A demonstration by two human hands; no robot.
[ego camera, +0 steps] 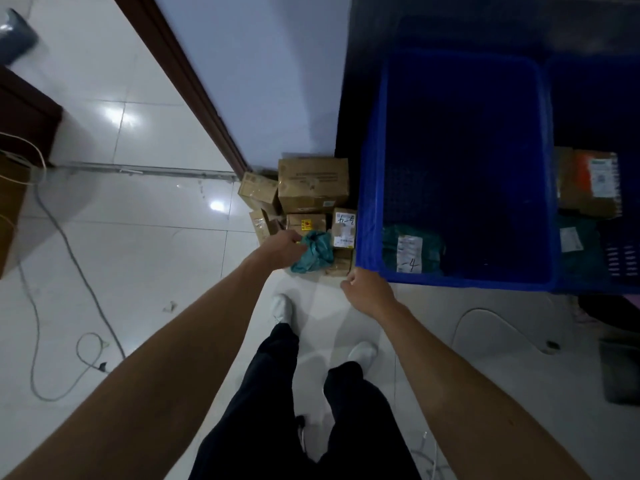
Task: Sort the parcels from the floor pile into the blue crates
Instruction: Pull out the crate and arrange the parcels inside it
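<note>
A pile of cardboard parcels [312, 183] lies on the floor against the wall, left of a large blue crate [374, 188]. My left hand [281, 249] grips a crumpled teal bag parcel [314, 251] at the front of the pile. My right hand [369, 289] hangs by the crate's near left corner with fingers loosely curled, holding nothing. Inside the crate lies a green bag parcel [412, 252] with a white label marked "-4". A second blue crate [595, 98] on the right holds a brown and orange parcel [588, 183].
White tiled floor [149, 237] spreads to the left, with grey cables [69, 258] trailing across it. A dark wooden door frame [194, 84] runs diagonally to the pile. Brown furniture [24, 112] stands at the far left. My legs and white shoes [282, 308] are below.
</note>
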